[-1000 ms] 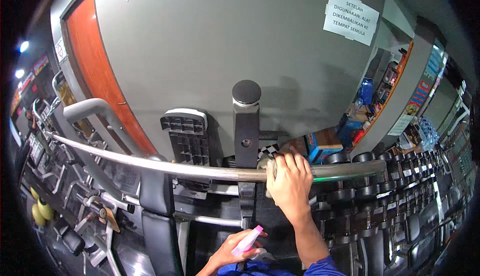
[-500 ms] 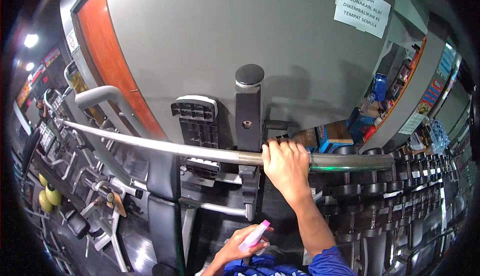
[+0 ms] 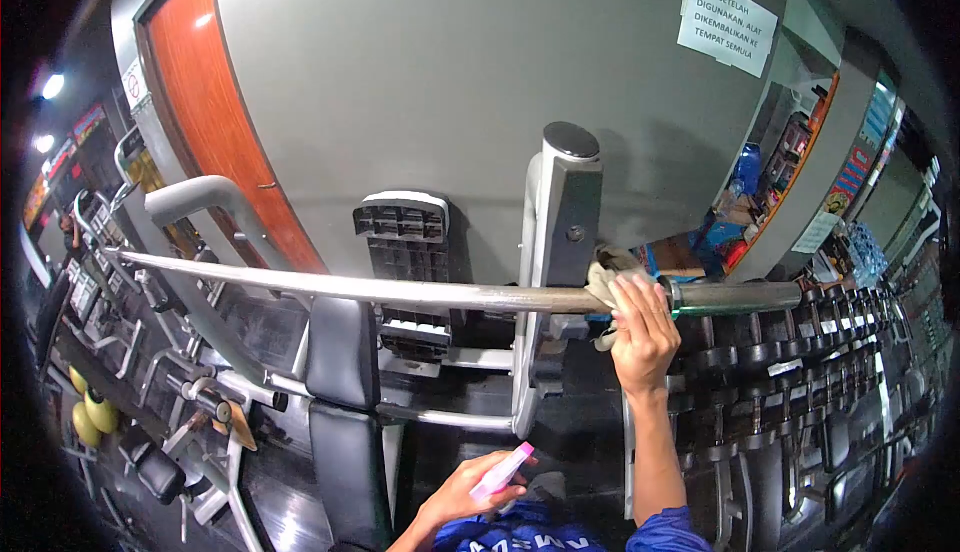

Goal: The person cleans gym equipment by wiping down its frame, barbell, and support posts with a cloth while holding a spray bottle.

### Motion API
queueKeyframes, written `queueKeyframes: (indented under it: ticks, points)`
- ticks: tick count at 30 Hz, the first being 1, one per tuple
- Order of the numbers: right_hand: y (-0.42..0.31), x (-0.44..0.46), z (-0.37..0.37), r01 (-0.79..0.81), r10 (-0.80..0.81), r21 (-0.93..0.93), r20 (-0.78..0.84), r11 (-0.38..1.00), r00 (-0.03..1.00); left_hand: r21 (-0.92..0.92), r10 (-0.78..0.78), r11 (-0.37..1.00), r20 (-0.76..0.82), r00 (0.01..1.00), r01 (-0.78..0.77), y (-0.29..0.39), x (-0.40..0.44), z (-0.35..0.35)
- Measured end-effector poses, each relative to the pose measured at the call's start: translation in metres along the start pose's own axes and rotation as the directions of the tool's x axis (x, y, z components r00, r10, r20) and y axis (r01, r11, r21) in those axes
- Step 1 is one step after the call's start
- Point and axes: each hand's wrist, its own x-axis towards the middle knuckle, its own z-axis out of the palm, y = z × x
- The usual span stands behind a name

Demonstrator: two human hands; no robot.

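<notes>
A steel barbell [image 3: 450, 297] runs across the view, resting near the upright post [image 3: 573, 214] of a bench rack. Near the bar's thick right sleeve, my right hand [image 3: 645, 337] presses a greyish-beige cloth [image 3: 606, 274] against the shaft. Its fingers point upward over the front of the bar, and part of the cloth shows beyond them. Low in the view, close to my body, my left hand [image 3: 462, 493] is wrapped round a small bottle [image 3: 504, 472] with pink liquid and a pink cap. Some of its fingers are hidden behind the bottle.
A black padded bench [image 3: 345, 452] stands left of my left hand. Rows of dumbbells [image 3: 755, 352] fill the right side. A grey wall [image 3: 450, 82], a paper sign [image 3: 728, 24] and an orange-brown door [image 3: 215, 102] are ahead. Gym machines stand at left.
My right hand has gone from lying over the top of the bar to its near side, slightly rightward, and the cloth now shows. The viewpoint has shifted; my left hand keeps the bottle.
</notes>
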Motion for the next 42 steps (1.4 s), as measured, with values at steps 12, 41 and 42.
queueKeyframes:
  ticks: [12,41,42]
  points:
    - [-0.077,-0.134,0.063,-0.638,0.923,0.762,0.16,0.109,0.349,0.063,0.016,0.998,0.102,0.995,-0.022,0.003,-0.024,-0.046]
    - [-0.073,-0.029,-0.006,-0.603,0.33,0.17,0.707,0.779,0.626,-0.021,0.06,0.998,-0.062,0.996,-0.061,-0.021,-0.053,-0.068]
    - [-0.069,-0.032,-0.002,-0.612,0.342,0.132,0.729,0.779,0.593,-0.015,0.062,0.998,-0.058,0.996,-0.063,-0.023,-0.052,-0.069]
